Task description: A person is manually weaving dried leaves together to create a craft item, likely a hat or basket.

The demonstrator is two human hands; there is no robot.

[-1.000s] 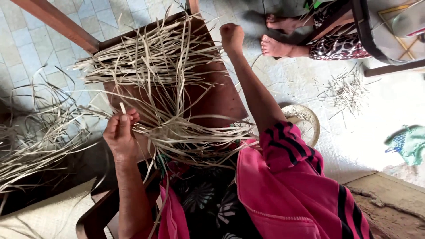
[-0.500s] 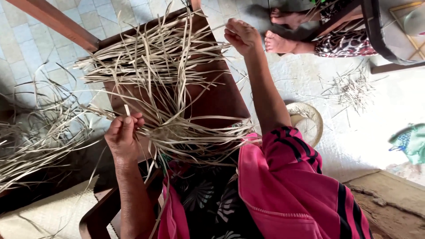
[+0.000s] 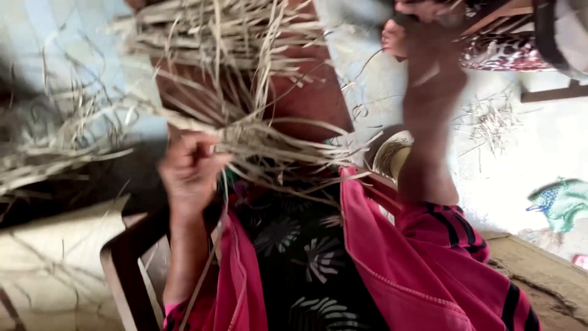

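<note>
Clenched around a bundle of dry pale straw strips (image 3: 245, 132), the left hand (image 3: 191, 168) held them over a reddish-brown wooden stool (image 3: 300, 98). Beyond that fist, the loose strips fanned outward, flat and frayed. Farther right, the raised right hand (image 3: 432, 61) was blurred; its grip could not be told.

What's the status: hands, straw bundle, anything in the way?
Left hand clenched on dry straw bundle. Right hand raised, blurred, grip unclear. Strands splay over the brown stool; another person's foot beyond.
</note>
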